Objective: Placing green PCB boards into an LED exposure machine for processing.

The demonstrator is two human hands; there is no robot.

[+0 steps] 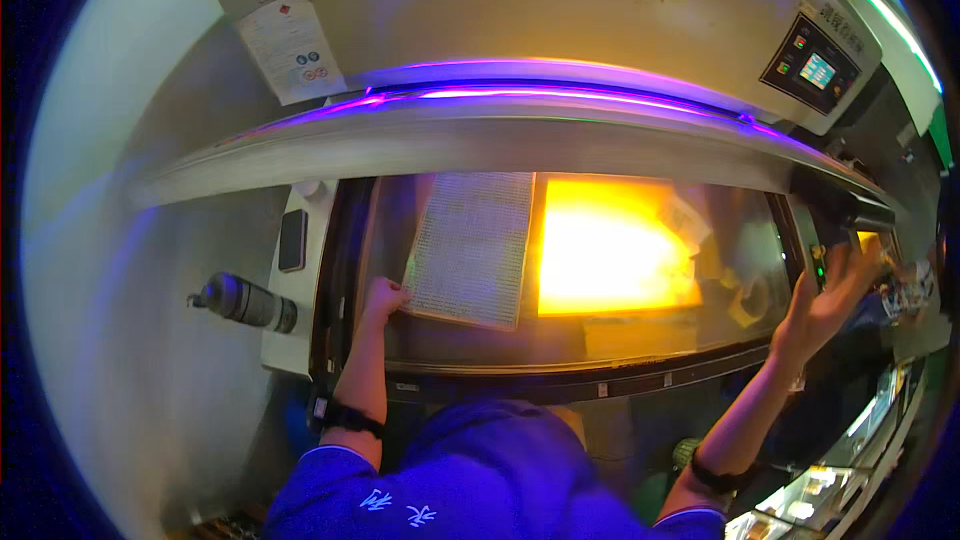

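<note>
A grey sheet (pixel 468 250) covered in dense fine rows lies slightly tilted on the glass bed (pixel 450 345) of a large exposure machine. My left hand (pixel 385 297) is at the sheet's near left corner, its fingers closed on the edge there. Right of the sheet, a bright yellow-white lit rectangle (pixel 610 250) glows through the bed. My right hand (pixel 822 305) is raised at the bed's right end, fingers apart and slightly blurred, with nothing in it.
The machine's pale hood (pixel 600 30) spans the far side, violet light along its lower edge. A small control screen (pixel 818 70) sits at its right. On the left ledge lie a phone (pixel 292 240) and a dark bottle (pixel 245 302) on its side or tilted; I cannot tell which.
</note>
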